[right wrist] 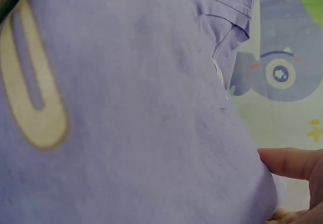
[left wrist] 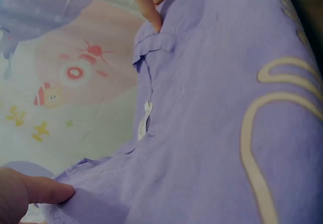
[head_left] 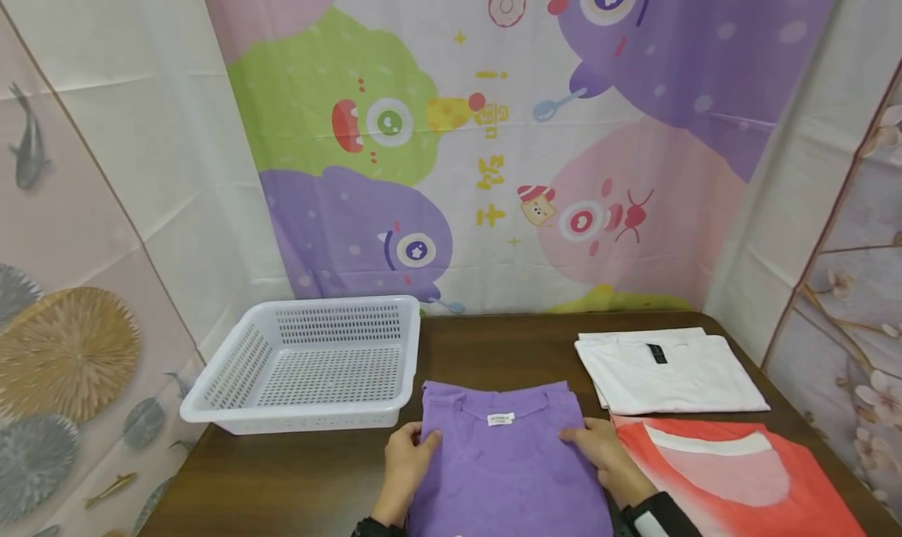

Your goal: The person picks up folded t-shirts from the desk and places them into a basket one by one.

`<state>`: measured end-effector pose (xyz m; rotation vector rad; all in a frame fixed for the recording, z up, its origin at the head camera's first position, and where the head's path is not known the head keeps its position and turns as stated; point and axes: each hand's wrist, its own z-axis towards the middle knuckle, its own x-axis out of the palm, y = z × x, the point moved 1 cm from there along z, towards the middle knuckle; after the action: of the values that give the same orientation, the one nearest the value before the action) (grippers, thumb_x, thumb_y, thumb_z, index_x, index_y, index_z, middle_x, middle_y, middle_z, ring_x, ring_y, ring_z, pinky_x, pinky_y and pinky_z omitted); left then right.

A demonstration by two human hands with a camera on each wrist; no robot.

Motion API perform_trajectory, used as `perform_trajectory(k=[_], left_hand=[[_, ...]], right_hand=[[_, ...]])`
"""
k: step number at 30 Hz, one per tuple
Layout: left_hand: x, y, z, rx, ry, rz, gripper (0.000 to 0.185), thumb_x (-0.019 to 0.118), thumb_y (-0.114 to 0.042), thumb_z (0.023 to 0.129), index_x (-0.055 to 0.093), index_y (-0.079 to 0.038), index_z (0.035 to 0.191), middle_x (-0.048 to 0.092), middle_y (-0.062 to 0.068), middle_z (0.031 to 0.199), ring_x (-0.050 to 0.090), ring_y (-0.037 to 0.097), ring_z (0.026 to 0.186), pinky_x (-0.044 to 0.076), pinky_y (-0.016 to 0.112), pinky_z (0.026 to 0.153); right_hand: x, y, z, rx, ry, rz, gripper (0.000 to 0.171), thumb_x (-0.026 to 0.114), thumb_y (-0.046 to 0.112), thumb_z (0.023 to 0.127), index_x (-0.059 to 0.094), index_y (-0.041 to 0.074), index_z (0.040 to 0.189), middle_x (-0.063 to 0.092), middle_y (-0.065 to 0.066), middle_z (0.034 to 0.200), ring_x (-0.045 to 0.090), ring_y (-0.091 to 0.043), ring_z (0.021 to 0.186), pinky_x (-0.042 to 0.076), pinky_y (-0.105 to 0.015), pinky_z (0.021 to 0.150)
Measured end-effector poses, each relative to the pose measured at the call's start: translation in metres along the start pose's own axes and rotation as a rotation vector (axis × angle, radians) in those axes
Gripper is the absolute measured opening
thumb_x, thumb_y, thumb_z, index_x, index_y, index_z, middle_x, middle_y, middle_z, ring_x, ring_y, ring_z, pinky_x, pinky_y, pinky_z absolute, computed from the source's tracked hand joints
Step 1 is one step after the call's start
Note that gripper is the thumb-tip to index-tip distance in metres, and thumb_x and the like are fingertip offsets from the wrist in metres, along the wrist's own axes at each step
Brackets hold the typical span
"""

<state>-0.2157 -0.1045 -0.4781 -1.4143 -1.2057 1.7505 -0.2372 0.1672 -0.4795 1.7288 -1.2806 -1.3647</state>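
Nearest my lens, low in the middle of the head view, lies the folded purple cotton T-shirt (head_left: 503, 459) on the dark brown wooden table (head_left: 303, 482), its white neck label (head_left: 501, 419) facing up toward the top of the frame; my left hand (head_left: 407, 455) pinches its left edge, fingers curled over the cloth, and my right hand (head_left: 599, 447) grips the right edge just below the shoulder; the left wrist view shows a thumb (left wrist: 43, 190) pressed into the fabric at lower left, and the right wrist view shows a thumb (right wrist: 290, 162) against it at lower right, with a cream printed motif (right wrist: 33, 103) on the cloth at the left.

To the upper left of the shirt stands the white perforated plastic basket (head_left: 310, 365), just apart from the collar; at the right of the frame a folded white T-shirt (head_left: 669, 373) rests near the far edge, and a red-and-white garment (head_left: 733, 474) lies below it, touching my right hand's side.

I judge the hold wants both hands level and the pinch kept on all layers, so the fold stays square; lifting one side first would let the sleeves slip out.
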Motion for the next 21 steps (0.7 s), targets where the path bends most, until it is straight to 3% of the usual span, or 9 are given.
perform_trajectory(k=[11,15,21], left_hand=[[-0.014,-0.016,-0.019,0.128,-0.09,-0.001,0.021,0.07,-0.008,0.082,0.069,0.006,0.098,0.073,0.017,0.087,0.064,0.016,0.076,0.048,0.02,0.063],[-0.019,-0.021,-0.025,0.147,-0.099,-0.015,0.02,0.071,-0.008,0.082,0.069,0.006,0.097,0.074,0.017,0.088,0.065,0.014,0.076,0.05,0.019,0.064],[-0.028,-0.022,-0.034,0.131,-0.075,-0.041,0.021,0.07,-0.01,0.084,0.069,0.005,0.098,0.073,0.014,0.086,0.055,0.003,0.069,0.046,0.016,0.062]], right_hand=[[-0.009,0.016,-0.025,-0.048,-0.042,0.019,0.056,0.064,0.016,0.083,0.049,-0.013,0.128,0.057,-0.033,0.121,0.063,-0.031,0.095,0.053,-0.042,0.078],[-0.012,0.021,-0.034,-0.058,-0.049,0.025,0.054,0.065,0.016,0.083,0.051,-0.011,0.127,0.059,-0.031,0.12,0.064,-0.027,0.094,0.053,-0.04,0.078],[-0.018,0.027,-0.045,-0.06,-0.031,0.012,0.057,0.065,0.017,0.084,0.048,-0.009,0.132,0.059,-0.031,0.124,0.064,-0.025,0.094,0.053,-0.039,0.078]])
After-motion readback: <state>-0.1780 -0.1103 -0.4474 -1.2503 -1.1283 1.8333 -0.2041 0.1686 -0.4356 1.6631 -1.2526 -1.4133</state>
